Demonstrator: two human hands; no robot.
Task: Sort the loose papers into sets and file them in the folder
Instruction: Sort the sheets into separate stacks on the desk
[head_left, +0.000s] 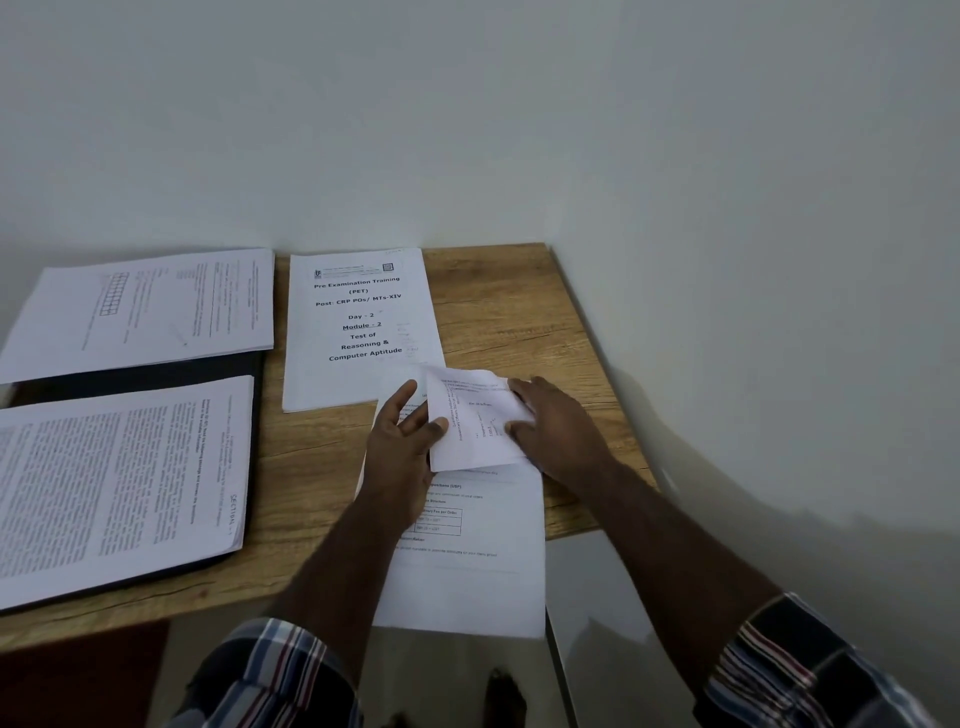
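Sorting step: at lower centre of the frame, both hands, left (402, 441) and right (553, 431), pinch a curled sheet (475, 421) (fingers clamped on its edges) above the loose pile (467, 582); next, match it to a set.

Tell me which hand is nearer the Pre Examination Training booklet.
Left. The left hand lies just below the Pre Examination Training booklet, thumb near its bottom edge; the right hand sits further right, off it.
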